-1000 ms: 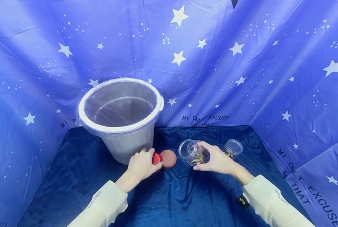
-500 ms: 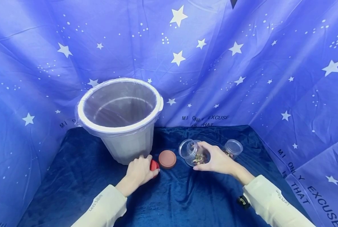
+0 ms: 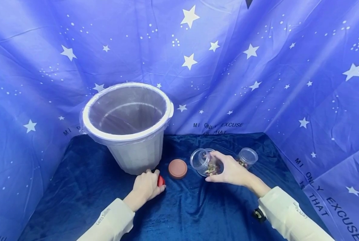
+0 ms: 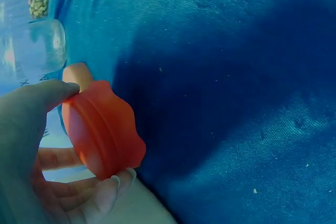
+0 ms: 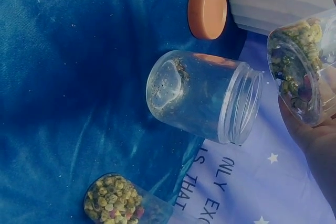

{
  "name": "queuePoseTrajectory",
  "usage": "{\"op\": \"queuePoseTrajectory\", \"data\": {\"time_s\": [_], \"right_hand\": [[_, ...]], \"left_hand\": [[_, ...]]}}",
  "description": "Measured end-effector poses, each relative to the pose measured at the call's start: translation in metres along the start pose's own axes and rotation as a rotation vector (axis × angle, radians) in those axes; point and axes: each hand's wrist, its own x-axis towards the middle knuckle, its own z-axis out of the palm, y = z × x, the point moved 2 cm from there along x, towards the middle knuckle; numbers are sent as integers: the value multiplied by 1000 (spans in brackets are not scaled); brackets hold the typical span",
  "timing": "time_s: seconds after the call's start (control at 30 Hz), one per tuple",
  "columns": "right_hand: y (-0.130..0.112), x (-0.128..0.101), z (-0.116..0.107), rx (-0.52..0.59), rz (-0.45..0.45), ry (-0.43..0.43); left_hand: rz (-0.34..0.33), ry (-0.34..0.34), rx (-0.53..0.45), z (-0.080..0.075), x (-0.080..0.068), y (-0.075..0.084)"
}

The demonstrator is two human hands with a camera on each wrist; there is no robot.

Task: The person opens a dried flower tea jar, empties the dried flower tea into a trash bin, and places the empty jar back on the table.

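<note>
My left hand (image 3: 146, 188) sits low on the blue velvet bench (image 3: 179, 214), fingers and thumb curled round a red screw lid (image 3: 160, 181) that stands on its edge just in front of the foot of the bin; in the left wrist view the lid's wavy rim is pinched between my thumb and fingertips (image 4: 107, 195); my right hand (image 3: 232, 171) grips a clear plastic jar (image 3: 210, 166) tilted on its side with its mouth facing left, dried flower buds lying along its lower wall; just beside that jar, touching or nearly so, an empty clear jar (image 3: 198, 158) also lies on its side, open mouth leftward; between my two hands an orange-brown lid (image 3: 177, 168) lies flat on the velvet, apart from both; further right, behind my right hand, a third jar (image 3: 247, 157) holds more buds; beyond my left hand stands the white bin (image 3: 128, 127), lined with a clear bag; a starry blue cloth (image 3: 257, 67) hangs behind everything.
</note>
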Motion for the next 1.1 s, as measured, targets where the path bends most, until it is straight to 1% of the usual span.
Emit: {"op": "queuePoseTrajectory", "data": {"time_s": [0.37, 0.53, 0.67, 0.77, 0.9, 1.1], "right_hand": [[-1, 1, 0, -4, 3, -3], [-1, 0, 0, -10, 4, 3], [-2, -1, 0, -6, -4, 0], [-1, -2, 1, 4, -17, -5], [0, -3, 1, 6, -25, 0], [1, -2, 1, -4, -21, 3]], "left_hand": [[-4, -15, 28, 5, 1, -2], [0, 0, 56, 7, 2, -3], [18, 10, 84, 9, 0, -4], [31, 1, 101, 12, -3, -3], [45, -8, 105, 15, -5, -2], [68, 7, 118, 17, -7, -3]]}}
